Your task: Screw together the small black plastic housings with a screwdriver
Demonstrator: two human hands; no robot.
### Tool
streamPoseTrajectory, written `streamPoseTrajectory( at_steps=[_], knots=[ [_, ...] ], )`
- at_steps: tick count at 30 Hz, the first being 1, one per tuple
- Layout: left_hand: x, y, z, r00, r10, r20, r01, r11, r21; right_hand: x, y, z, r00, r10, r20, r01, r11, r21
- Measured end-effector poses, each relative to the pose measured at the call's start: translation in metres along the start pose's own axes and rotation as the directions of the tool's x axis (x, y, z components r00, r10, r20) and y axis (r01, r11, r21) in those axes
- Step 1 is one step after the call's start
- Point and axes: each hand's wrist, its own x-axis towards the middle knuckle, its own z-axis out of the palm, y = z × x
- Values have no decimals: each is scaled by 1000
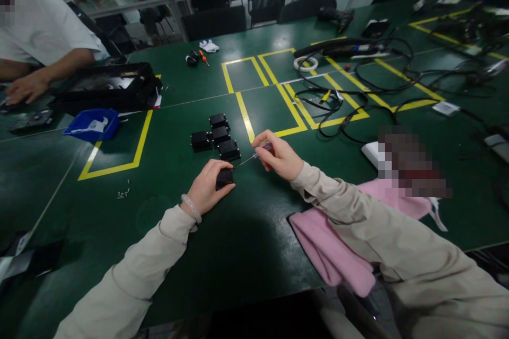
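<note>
Your left hand [207, 188] clamps the small black module [225, 177] on the counter [246, 243], while your right hand [278, 158] pinches a screwdriver [251, 158], its shaft slanting down-left, apparently meeting the module's top.

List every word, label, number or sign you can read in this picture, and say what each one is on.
No text can be read anywhere.
White tag beside the cables: any print is too small to read.
White paper in the blue tray: blurred, nothing legible.
Black box in the left hand: no marking shows.
Screwdriver in the right hand: no marking shows.
Yellow lines on the green table: only outlines, no writing.
</note>
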Motion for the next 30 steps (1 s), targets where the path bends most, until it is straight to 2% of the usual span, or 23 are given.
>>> streamPoseTrajectory(
  at_steps=[7, 30],
  knots=[
    [0, 1, 0, 1000, -8, 2, 8, 1000, 6, -1, -2, 0, 1000, 16, 1, -16, 999, -27],
    [0, 1, 0, 1000, -6, -8, 6, 1000, -17, 1, 0, 0, 999, 34, 11, -35, 998, 43]
  ],
)
